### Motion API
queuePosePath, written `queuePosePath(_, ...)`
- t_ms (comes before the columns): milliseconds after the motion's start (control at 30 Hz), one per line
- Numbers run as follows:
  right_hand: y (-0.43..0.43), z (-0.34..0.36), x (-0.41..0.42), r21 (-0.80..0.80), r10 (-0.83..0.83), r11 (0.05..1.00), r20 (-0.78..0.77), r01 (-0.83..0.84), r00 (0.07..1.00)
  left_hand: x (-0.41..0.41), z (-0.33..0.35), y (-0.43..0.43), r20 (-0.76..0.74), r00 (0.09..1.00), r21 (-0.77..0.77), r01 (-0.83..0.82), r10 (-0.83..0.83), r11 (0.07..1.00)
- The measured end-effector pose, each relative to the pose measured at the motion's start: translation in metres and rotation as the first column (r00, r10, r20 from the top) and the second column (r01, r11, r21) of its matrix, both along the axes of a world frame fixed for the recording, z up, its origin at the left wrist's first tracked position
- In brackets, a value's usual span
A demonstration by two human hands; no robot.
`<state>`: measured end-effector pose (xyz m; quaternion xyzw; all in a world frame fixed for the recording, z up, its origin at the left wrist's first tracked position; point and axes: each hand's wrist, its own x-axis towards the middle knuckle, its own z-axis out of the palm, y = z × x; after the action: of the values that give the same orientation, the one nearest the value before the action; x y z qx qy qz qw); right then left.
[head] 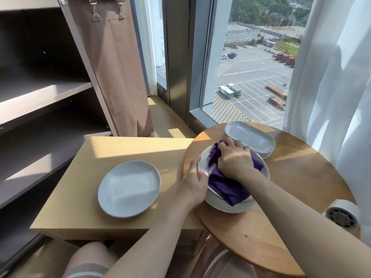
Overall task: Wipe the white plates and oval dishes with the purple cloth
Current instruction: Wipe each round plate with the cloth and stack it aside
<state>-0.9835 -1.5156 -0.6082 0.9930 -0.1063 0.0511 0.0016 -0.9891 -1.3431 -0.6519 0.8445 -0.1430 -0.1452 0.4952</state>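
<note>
Left grip [193, 177] and right grip [234, 159] both on one plate stack [226, 206]. From left: lone white plate [128, 188] on square worktop [90, 213]; left grip curled over rim of top plate [203, 161]; right grip clutching bunched purple cloth [226, 185], pressing it into that plate; stacked oval dishes [250, 138] just behind, both stacks on round worktop [291, 187].

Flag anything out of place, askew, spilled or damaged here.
Nothing spilled or broken. Only oddity: a tape roll lies on its side at the round table's right edge and may overhang it. The purple cloth drapes over the plate stack's near rim.
</note>
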Motion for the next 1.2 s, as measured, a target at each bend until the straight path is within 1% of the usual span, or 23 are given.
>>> queuePosePath(67, -0.014, 0.004, -0.008, -0.127, -0.013, 0.992, -0.016, 0.011, 1.000, -0.001, -0.001, -0.002, 0.017, 1.000, 0.008, -0.006, 0.006, 1.000)
queuePosePath(133, -0.025, 0.009, -0.018, -0.229, -0.019, 0.973, -0.066, 0.004, 0.998, 0.000, -0.003, -0.003, 0.019, 1.000, -0.002, -0.007, 0.007, 1.000)
queuePosePath(167, -0.028, 0.011, -0.024, -0.255, -0.025, 0.967, -0.099, -0.001, 0.995, 0.000, -0.003, -0.003, 0.022, 1.000, -0.008, -0.009, 0.009, 1.000)
queuePosePath(233, -0.032, 0.015, -0.034, -0.250, -0.038, 0.968, -0.158, -0.003, 0.987, 0.000, -0.005, -0.003, 0.031, 0.999, -0.014, -0.014, 0.014, 1.000)
queuePosePath(467, -0.031, 0.030, -0.071, -0.001, -0.057, 0.998, -0.309, 0.060, 0.949, 0.004, -0.008, 0.000, 0.023, 1.000, -0.020, 0.005, -0.004, 1.000)
queuePosePath(600, -0.019, 0.031, -0.083, 0.107, 0.032, 0.994, -0.330, 0.004, 0.943, 0.005, -0.010, -0.001, 0.010, 1.000, -0.048, 0.001, -0.001, 0.999)
queuePosePath(700, -0.008, 0.030, -0.081, 0.241, 0.113, 0.970, -0.334, -0.031, 0.936, 0.003, -0.017, -0.002, -0.007, 1.000, -0.100, 0.009, -0.010, 0.995)
queuePosePath(767, 0.002, 0.028, -0.075, 0.332, 0.160, 0.942, -0.323, -0.046, 0.933, 0.006, -0.021, 0.002, -0.034, 0.999, -0.128, 0.005, -0.010, 0.992)
queuePosePath(933, 0.027, 0.018, -0.052, 0.419, 0.222, 0.901, -0.216, -0.115, 0.951, 0.017, -0.033, 0.012, -0.052, 0.996, -0.132, 0.062, -0.069, 0.989)
queuePosePath(1000, 0.032, 0.012, -0.041, 0.432, 0.210, 0.893, -0.148, -0.128, 0.967, 0.018, -0.033, 0.011, -0.034, 0.994, -0.150, 0.100, -0.106, 0.984)
queuePosePath(1067, 0.035, 0.005, -0.032, 0.432, 0.183, 0.892, -0.085, -0.130, 0.979, 0.019, -0.034, 0.010, -0.047, 0.995, -0.166, 0.080, -0.089, 0.983)
queuePosePath(1200, 0.035, -0.002, -0.019, 0.427, 0.107, 0.900, -0.015, -0.091, 0.994, 0.019, -0.035, 0.008, -0.076, 0.996, -0.110, 0.039, -0.047, 0.993)
